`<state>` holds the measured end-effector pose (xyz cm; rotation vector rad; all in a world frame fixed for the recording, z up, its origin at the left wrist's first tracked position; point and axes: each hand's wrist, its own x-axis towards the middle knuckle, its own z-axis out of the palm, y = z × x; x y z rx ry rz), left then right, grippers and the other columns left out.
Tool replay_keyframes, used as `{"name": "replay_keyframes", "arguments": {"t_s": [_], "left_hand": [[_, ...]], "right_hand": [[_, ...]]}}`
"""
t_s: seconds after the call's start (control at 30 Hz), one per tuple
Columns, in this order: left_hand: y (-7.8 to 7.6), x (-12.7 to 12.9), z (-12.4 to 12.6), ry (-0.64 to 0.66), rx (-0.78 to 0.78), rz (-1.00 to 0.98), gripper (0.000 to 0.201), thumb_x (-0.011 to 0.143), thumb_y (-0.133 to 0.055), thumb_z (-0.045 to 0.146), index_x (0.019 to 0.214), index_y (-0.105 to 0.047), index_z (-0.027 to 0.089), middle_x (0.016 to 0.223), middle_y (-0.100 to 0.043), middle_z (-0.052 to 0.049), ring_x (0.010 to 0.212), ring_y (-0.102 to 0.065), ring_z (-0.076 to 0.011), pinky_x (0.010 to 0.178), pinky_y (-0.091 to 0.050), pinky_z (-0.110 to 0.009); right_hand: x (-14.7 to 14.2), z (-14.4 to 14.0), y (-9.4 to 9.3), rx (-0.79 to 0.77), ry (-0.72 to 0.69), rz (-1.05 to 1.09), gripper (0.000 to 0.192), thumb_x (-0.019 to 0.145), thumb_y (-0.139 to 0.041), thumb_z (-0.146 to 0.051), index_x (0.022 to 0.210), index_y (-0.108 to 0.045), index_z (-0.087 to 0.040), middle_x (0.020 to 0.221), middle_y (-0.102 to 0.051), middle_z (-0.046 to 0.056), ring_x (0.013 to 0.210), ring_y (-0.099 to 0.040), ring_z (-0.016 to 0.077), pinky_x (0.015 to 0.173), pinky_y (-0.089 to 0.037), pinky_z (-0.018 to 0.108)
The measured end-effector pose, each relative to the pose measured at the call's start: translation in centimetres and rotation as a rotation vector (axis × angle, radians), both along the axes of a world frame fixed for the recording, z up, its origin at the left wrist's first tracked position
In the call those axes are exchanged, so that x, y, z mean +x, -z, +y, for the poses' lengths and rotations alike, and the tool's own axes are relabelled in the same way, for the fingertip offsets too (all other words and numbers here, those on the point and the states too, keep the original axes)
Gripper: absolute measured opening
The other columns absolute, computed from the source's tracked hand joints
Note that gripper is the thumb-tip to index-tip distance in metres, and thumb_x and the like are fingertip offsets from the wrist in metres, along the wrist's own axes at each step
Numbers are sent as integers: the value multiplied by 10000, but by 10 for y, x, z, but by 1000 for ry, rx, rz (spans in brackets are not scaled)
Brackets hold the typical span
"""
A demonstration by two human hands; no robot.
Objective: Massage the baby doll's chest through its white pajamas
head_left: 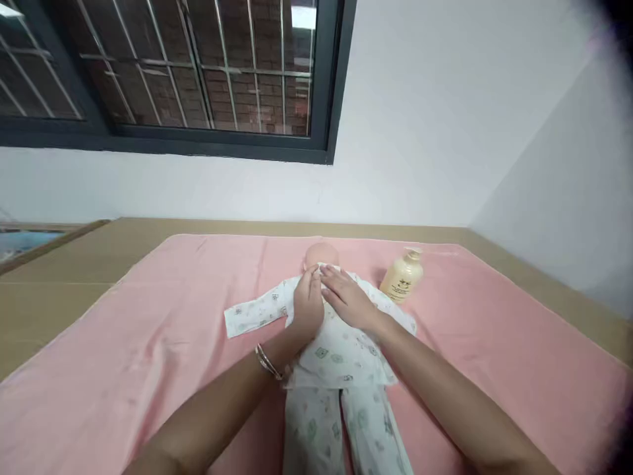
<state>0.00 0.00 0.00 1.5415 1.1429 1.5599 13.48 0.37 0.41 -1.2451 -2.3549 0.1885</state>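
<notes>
A slim, silvery bracelet point(268, 362) circles the left wrist point(283, 349), its shiny curve seeming to form two narrow bands; finer detail is too small to tell. Beyond the bracelet is the bare left hand point(308, 302), slender-fingered; on its near side, the bare left forearm point(217, 412) broadens. Right of the bracelet are the right hand point(347, 298) and right forearm point(440, 389), both bare.

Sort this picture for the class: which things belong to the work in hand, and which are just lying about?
In the work:
patterned top, under both hands
left hand and right hand, close together
doll-like head, just beyond the hands
matching trousers, likely
pink cloth, spread beneath

Just lying about:
pale yellow bottle, right of the hands, untouched
</notes>
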Motion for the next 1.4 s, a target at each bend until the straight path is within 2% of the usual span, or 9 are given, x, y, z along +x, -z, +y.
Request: {"name": "replay_keyframes", "arguments": {"t_s": [0.2, 0.3, 0.43, 0.53, 0.7, 0.77, 0.93, 1.1, 1.4], "left_hand": [[7, 2, 0, -51, 1, -26, 364, 971, -342, 352, 1184, -573, 169, 1264, -607, -102, 1229, -517, -215, 1077, -362, -383], [8, 1, -1, -58, 5, -74, 364, 975, -329, 349, 1171, -581, 176, 1260, -609, -94, 1231, -517, -204, 1075, -367, -367], [8, 1, -1, -37, -8, -88, 347, 969, -350, 353, 1149, -588, 176, 1218, -633, -93, 1181, -553, -202, 1048, -393, -363], [9, 1, -1, -14, 2, -90, 332, 965, -373, 356, 1155, -579, 178, 1222, -630, -93, 1180, -552, -200, 1045, -392, -363], [10, 0, 0, -25, 0, -69, 309, 963, -378, 340, 1132, -594, 198, 1203, -638, -75, 1168, -555, -198, 1034, -396, -361], [10, -1, 0, -14, -2, -75, 298, 957, -383, 324, 1101, -609, 193, 1174, -650, -73, 1142, -570, -197, 1017, -412, -355], [9, 0, 1, 26, 19, -53, 285, 940, -403, 296, 1035, -647, 185, 1097, -680, -71, 1069, -605, -203, 981, -438, -360], [9, 0, 2, 65, 65, -20, 285, 937, -407, 282, 1057, -650, 194, 1120, -678, -71, 1088, -602, -204, 995, -430, -363], [17, -1, 3, -26, 107, 191, 285, 890, -446, 209, 1117, -617, 186, 1173, -651, -84, 1139, -571, -223, 1035, -414, -423]], "right_hand": [[-17, -22, 4, -6, 424, -69, 587, 978, -309, -382, 1425, -371, -7, 1467, -380, 244, 1392, -314, 328, 1135, -233, 517], [-29, -41, 4, 63, 268, -136, 551, 924, -385, -238, 1430, -373, -19, 1500, -340, 210, 1424, -239, 319, 1165, -181, 484], [-21, -29, -5, 41, 6, -90, 509, 925, -384, -201, 1433, -408, -223, 1499, -394, 38, 1430, -249, 222, 1183, -148, 474], [-7, -9, -8, -17, 125, -22, 459, 979, -340, -344, 1419, -426, -248, 1514, -365, 35, 1422, -269, 239, 1156, -207, 509], [-19, -27, 0, 30, 414, -72, 535, 971, -328, -331, 1412, -411, -40, 1453, -406, 232, 1374, -345, 339, 1114, -266, 539], [-28, -41, 1, 77, 315, -118, 527, 929, -380, -233, 1411, -407, -23, 1468, -382, 231, 1399, -295, 341, 1138, -216, 541], [-22, -31, -4, 87, -1, 3, 544, 881, -426, -146, 1414, -431, -254, 1436, -485, 30, 1404, -312, 208, 1172, -179, 498], [-8, -9, 5, 81, 201, 151, 451, 934, -416, -290, 1370, -498, -210, 1448, -466, 68, 1383, -353, 222, 1151, -255, 466], [-14, -17, 15, 50, 382, 112, 553, 938, -385, -358, 1416, -417, -81, 1485, -394, 156, 1397, -323, 252, 1155, -249, 433]]}}
